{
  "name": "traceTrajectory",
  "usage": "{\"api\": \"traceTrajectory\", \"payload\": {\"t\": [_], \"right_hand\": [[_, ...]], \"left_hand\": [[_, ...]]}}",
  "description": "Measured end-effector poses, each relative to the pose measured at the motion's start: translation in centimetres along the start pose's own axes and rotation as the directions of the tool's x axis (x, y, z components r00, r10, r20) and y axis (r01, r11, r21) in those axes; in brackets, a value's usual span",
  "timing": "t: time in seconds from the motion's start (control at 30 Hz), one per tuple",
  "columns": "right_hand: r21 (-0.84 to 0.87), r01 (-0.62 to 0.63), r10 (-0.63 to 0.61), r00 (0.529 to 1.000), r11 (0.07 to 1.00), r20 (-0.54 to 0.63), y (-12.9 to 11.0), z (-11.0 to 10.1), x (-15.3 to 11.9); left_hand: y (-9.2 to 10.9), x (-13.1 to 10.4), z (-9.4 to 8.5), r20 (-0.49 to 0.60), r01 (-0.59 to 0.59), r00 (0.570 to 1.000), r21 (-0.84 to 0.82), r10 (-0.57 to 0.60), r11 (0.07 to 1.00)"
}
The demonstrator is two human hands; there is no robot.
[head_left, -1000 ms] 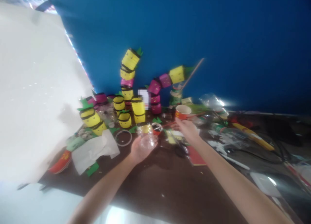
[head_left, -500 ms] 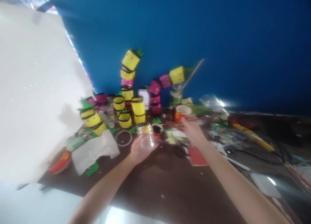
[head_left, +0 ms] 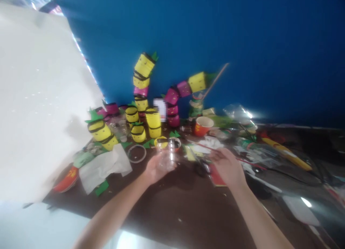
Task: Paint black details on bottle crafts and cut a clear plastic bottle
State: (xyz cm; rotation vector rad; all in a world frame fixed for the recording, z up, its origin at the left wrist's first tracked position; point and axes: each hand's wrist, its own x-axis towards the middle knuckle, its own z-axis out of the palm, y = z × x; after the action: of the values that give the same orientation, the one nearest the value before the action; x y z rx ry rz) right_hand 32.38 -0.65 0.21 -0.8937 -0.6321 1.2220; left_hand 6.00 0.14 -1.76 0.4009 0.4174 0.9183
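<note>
My left hand (head_left: 155, 170) is wrapped round a clear plastic bottle piece (head_left: 167, 159), held above the front of the table. Just behind it are a yellow-rimmed round piece (head_left: 160, 141) and a small container with dark contents (head_left: 177, 144), partly hidden. My right hand (head_left: 228, 166) is closed on a thin reddish stick (head_left: 250, 163), which sticks out on both sides of the hand; blur hides its tip. Under that hand lies a red sheet or booklet (head_left: 216, 175). Beyond it stands a red paper cup (head_left: 202, 128), apart from the fingers.
Yellow pineapple-like pots (head_left: 153, 123) and purple ones (head_left: 173, 110) stand stacked along the blue wall. White paper (head_left: 107, 166) and a tipped red cup (head_left: 67, 179) lie left. A yellow cutter-like tool (head_left: 287, 153) and plastic scraps crowd the right.
My right hand has drawn back from the red cup, toward me and to the right, with the stick angled differently. My left hand still holds the bottle piece, slightly shifted.
</note>
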Motion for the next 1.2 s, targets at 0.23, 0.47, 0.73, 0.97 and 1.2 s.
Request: {"api": "traceTrajectory", "payload": {"t": [0.23, 0.47, 0.73, 0.97, 1.2], "right_hand": [[-0.116, 0.038, -0.033, 0.998, 0.992, 0.052, -0.4, 0.8, -1.7], [-0.136, 0.035, -0.027, 0.997, 0.990, 0.067, -0.3, 0.6, -2.3], [-0.044, 0.037, -0.036, 0.999, 0.998, 0.040, -0.2, 1.4, -2.5], [-0.059, 0.063, -0.064, 0.998, 0.996, -0.005, 0.3, 1.8, -2.7], [-0.080, 0.082, -0.085, 0.996, 0.993, -0.030, 0.8, 1.5, -2.7]], "left_hand": [[-0.7, -0.6, 0.0, 0.108, -0.150, 0.985, 0.162, 0.134, 0.975], [-0.6, -0.5, 0.1, 0.126, -0.123, 0.987, 0.163, 0.102, 0.979], [-0.3, -0.6, -0.7, 0.096, -0.063, 0.994, 0.043, 0.059, 0.997], [-0.3, -0.7, -0.6, 0.141, -0.015, 0.990, 0.071, 0.005, 0.997], [-0.2, -0.8, -0.4, 0.162, -0.011, 0.987, 0.092, -0.004, 0.996]]}}
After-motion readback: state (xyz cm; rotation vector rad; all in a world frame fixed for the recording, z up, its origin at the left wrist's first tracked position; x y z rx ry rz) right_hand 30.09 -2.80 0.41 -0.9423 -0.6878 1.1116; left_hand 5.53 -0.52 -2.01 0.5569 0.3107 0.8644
